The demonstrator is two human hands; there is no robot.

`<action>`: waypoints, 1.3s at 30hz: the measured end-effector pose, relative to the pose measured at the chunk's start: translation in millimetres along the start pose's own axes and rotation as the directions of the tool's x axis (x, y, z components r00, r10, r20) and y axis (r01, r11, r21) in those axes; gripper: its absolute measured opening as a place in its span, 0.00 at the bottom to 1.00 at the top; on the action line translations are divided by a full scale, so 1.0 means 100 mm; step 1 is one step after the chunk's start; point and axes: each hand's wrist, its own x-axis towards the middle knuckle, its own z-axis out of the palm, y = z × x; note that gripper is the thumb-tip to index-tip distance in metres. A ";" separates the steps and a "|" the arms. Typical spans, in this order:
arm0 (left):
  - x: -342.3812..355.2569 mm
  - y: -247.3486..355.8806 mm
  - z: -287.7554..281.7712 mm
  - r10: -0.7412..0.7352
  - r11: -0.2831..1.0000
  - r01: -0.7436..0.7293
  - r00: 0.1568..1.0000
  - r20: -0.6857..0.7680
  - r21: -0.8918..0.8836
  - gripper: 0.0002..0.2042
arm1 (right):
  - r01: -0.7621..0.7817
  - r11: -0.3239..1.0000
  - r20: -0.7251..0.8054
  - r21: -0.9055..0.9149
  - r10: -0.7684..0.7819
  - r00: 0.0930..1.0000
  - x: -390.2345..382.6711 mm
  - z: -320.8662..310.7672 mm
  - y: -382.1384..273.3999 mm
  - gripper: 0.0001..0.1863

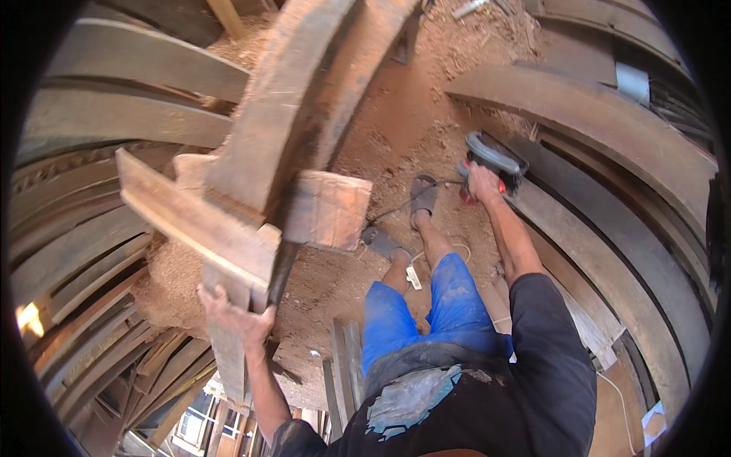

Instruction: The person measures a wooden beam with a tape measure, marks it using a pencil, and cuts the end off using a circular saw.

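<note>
My right hand (485, 183) is closed round the handle of a circular saw (496, 156) with a grey rounded guard and red and black parts. It is held off to my right, beside long stacked planks. At the left, my left hand (240, 318) grips a narrow wooden beam (226, 354), fingers over one side and thumb at the other. Just beyond that hand a short, thick board (199, 221) lies across the beam, its near end close to my fingers. A square-ended wood block (329, 209) juts out to the right under the large timbers (270, 99).
Long planks (84, 221) are stacked at the left, and more boards (586, 122) at the right. Reddish sawdust (396, 129) covers the ground, with a heap (179, 282) by the left stack. A cord and a white socket strip (413, 277) lie near my sandalled feet (422, 198).
</note>
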 end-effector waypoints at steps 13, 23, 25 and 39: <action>-0.03 -0.41 0.55 0.381 0.911 -0.412 0.864 -0.331 -0.026 0.49 | 0.058 0.951 0.213 -0.305 0.008 0.977 1.12 0.97 -0.28 0.14; 0.12 -0.31 0.47 0.443 0.882 -0.471 0.819 -0.363 0.014 0.56 | 0.432 0.868 0.310 -0.246 -0.352 0.883 0.55 1.31 -0.66 0.15; 0.13 -0.33 0.41 0.455 0.867 -0.499 0.797 -0.398 -0.009 0.60 | 0.271 0.962 0.251 -0.023 -0.257 0.933 0.46 1.06 -0.74 0.14; -0.06 -0.46 0.35 0.185 0.951 -0.247 0.936 -0.298 -0.187 0.57 | -0.041 0.012 0.043 0.999 -0.237 0.971 -0.98 -2.48 -3.03 0.33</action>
